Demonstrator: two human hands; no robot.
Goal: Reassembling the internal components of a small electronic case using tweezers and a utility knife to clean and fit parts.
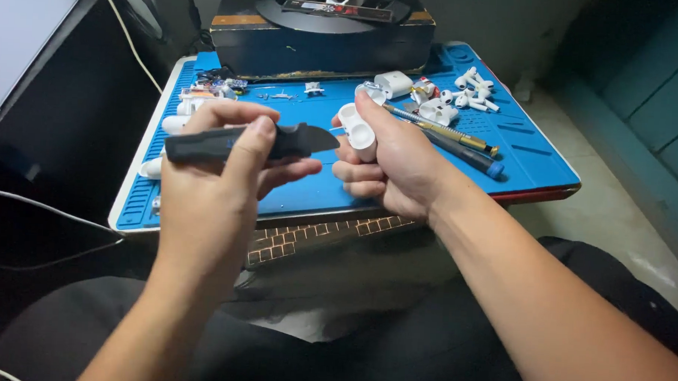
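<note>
Your left hand [212, 171] gripped the dark pry tool [243, 142]; right hand [389, 158] clamped the white earbud case [356, 127]. Tip belonged in the seam, shallow.

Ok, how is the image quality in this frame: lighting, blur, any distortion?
Head view: light falls mostly on the blue mat, while the lap and the left side sit in deep shadow; the left hand with its dark tool and the right hand with the white case are fairly sharp; the small white parts at the back are soft; wide-angle stretch shows along the forearms at the bottom edge.
</note>
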